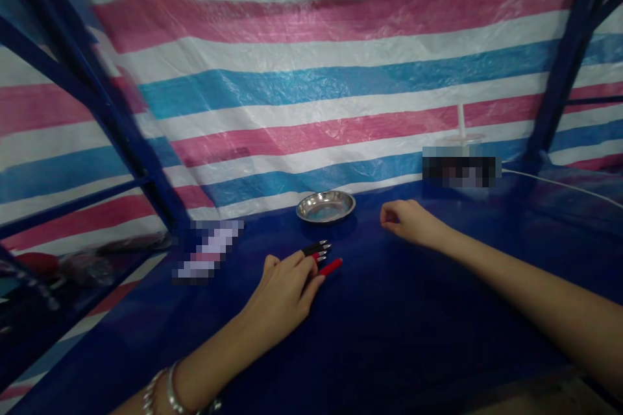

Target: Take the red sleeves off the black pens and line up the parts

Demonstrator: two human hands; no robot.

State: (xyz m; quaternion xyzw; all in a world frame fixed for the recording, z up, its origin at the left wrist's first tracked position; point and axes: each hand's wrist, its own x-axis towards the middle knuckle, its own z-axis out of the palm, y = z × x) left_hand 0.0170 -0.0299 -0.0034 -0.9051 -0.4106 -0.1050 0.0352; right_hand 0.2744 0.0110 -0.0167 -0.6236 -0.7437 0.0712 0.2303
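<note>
Several pens with black and red barrels [331, 267] lie close together on the blue table [389, 324]. My left hand [291, 282] rests over them with its fingers curled round, and the metal tips stick out past the fingers toward the right. Some of the barrels are hidden under that hand. To the right, my right hand [406, 220] is closed in a loose fist above the table, apart from the pens; whatever is inside it, if anything, is hidden. A shallow oval metal dish [326, 207] stands behind the pens, between both hands.
A blurred-out flat item [209, 251] lies at the left back. At the right back stands a cup with a straw [462, 142], partly pixelated, with a white cable [559, 180] beside it. Blue frame posts [564, 65] and a striped sheet [316, 91] bound the table.
</note>
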